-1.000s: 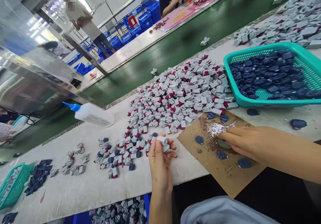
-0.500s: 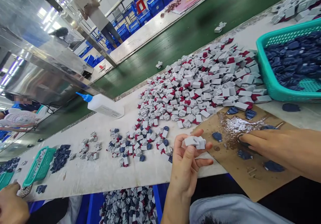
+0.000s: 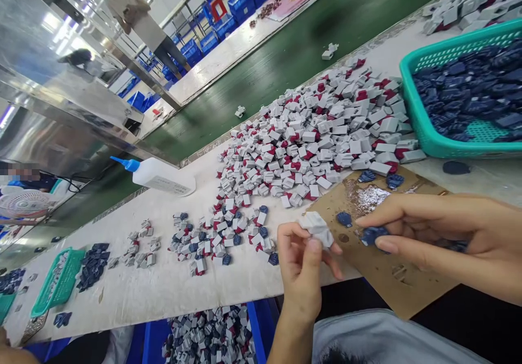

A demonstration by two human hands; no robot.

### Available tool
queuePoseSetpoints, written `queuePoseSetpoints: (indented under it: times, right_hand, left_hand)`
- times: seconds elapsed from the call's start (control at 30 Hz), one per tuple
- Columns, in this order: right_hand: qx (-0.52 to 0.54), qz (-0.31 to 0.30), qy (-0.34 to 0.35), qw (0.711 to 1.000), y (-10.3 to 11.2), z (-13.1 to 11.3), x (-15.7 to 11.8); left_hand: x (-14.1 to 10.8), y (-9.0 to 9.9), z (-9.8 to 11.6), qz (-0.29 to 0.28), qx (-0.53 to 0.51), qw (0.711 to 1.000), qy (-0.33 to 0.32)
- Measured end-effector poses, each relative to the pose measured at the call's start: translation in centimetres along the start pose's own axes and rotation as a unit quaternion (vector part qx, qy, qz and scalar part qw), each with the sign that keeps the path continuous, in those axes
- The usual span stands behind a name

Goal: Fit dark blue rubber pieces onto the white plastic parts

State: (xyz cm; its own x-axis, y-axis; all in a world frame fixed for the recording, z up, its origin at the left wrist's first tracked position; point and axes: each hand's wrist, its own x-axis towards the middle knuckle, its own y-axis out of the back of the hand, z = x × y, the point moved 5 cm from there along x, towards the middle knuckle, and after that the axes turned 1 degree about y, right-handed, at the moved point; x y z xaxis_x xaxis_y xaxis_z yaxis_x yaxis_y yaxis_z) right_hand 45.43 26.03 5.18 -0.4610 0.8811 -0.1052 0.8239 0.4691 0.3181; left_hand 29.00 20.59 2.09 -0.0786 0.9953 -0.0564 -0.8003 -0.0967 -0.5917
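Note:
A light grey plastic part [image 3: 317,228] is pinched between the thumb and fingers of my left hand [image 3: 304,277]. To its right, my right hand [image 3: 432,233] grips a small dark blue plastic piece [image 3: 373,235] between thumb and fingertips. The two pieces are apart. Beneath my right hand lies a brown board [image 3: 403,293] with a white glue-like smear [image 3: 369,198] on it. Several other dark blue pieces rest on the board, one of them [image 3: 344,219] between my hands. Behind my hands spreads a large heap of grey and dark red parts [image 3: 302,141].
A teal basket [image 3: 424,138] of dark blue pieces stands at right. A white bottle with a blue nozzle [image 3: 163,177] lies left of the heap. Beyond runs a green conveyor belt [image 3: 281,62]. Below the table edge sits a blue crate [image 3: 261,326] of parts. A co-worker's hand shows lower left.
My right hand has lifted off the board with a dark blue piece and come nearer my left hand. The grey part in my left hand has tilted. The camera view has shifted slightly.

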Motion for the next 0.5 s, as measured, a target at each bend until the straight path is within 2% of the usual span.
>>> queuePoseSetpoints:
  times: [0.17, 0.33, 0.5]
  right_hand:
    - [-0.029, -0.001, 0.045, 0.999, 0.3, -1.0, 0.1]
    - [-0.022, 0.009, 0.022, 0.999, 0.0, -1.7, -0.2]
    - [-0.045, -0.016, 0.018, 0.999, -0.3, -1.7, -0.1]
  left_hand:
    - [0.3, -0.3, 0.2, 0.031, 0.043, 0.998, -0.013]
    - [-0.1, -0.3, 0.4, 0.107, 0.100, 0.989, 0.029]
    - [-0.5, -0.5, 0.6, 0.120, 0.123, 0.984, 0.044]
